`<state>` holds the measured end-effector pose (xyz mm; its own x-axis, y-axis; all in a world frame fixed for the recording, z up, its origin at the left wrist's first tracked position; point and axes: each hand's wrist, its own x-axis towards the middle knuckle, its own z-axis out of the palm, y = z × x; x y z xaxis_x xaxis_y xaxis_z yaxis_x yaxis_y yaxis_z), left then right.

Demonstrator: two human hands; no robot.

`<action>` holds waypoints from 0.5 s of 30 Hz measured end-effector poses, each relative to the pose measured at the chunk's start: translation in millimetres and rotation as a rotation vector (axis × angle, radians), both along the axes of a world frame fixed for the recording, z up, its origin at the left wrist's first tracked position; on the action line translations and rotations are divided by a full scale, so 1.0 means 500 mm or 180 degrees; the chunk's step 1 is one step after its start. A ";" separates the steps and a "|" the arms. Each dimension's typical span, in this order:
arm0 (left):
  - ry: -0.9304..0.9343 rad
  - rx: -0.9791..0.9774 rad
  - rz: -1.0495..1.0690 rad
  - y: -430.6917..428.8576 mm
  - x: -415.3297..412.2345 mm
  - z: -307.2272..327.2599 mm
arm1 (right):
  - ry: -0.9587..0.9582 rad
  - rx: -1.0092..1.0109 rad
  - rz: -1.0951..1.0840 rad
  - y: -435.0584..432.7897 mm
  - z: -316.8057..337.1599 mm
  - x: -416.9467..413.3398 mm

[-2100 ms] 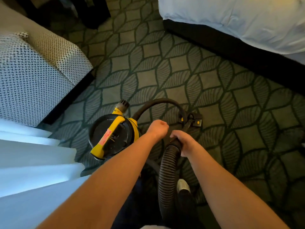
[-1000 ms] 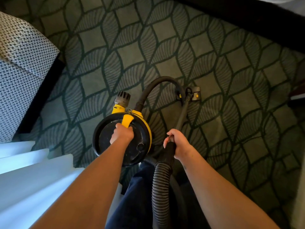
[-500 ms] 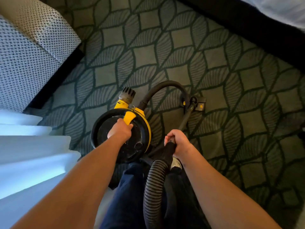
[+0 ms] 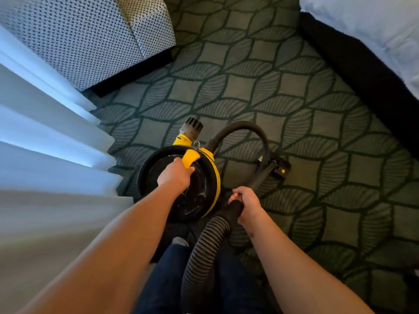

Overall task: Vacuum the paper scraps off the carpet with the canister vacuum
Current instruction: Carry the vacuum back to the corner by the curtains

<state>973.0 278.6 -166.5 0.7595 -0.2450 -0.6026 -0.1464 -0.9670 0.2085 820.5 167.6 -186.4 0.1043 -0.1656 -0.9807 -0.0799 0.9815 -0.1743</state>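
In the head view, the person is looking down at the vacuum [image 4: 204, 191], which is sitting at the centre of the frame beside the white curtain [image 4: 45, 132] on the left. The left hand [image 4: 175, 175] is closing its grip round the yellow handle [image 4: 191, 157] on top of the drum. The right hand [image 4: 247, 205] is wrapping its grip round the black cuff where the ribbed hose [image 4: 210, 241] is joining the wand [image 4: 263, 175]. The wand is running up and right to the nozzle [image 4: 280, 167], which is lying on the patterned carpet [image 4: 294, 91] right of centre. This is looking like a repositioning step, not a cleaning pass. The next move is probably calling for the drum to be carried or dragged clear of the curtain and the nozzle steered toward any litter. No paper scraps are showing on the carpet in view, so where they are lying cannot be told. Whether the drum is resting on the floor or hanging lifted is also unclear. The hose is passing out of the bottom edge between the person's legs [image 4: 172, 279]. The chair [image 4: 90, 41] at upper left and the bed [image 4: 374, 30] at upper right are being cut off by the frame.
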 end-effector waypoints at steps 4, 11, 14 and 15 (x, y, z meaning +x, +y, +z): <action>-0.0033 -0.0043 0.0177 0.035 -0.101 0.003 | -0.0020 -0.0138 0.0251 0.007 0.028 -0.061; -0.0203 -0.0122 0.0293 0.075 -0.319 0.035 | -0.0166 -0.0270 0.0744 0.028 0.044 -0.246; -0.0223 -0.0177 0.0497 0.088 -0.426 0.054 | -0.0188 -0.0362 0.0931 0.042 0.064 -0.339; -0.0214 -0.0190 0.0574 0.092 -0.464 0.060 | -0.0207 -0.0369 0.0982 0.043 0.071 -0.367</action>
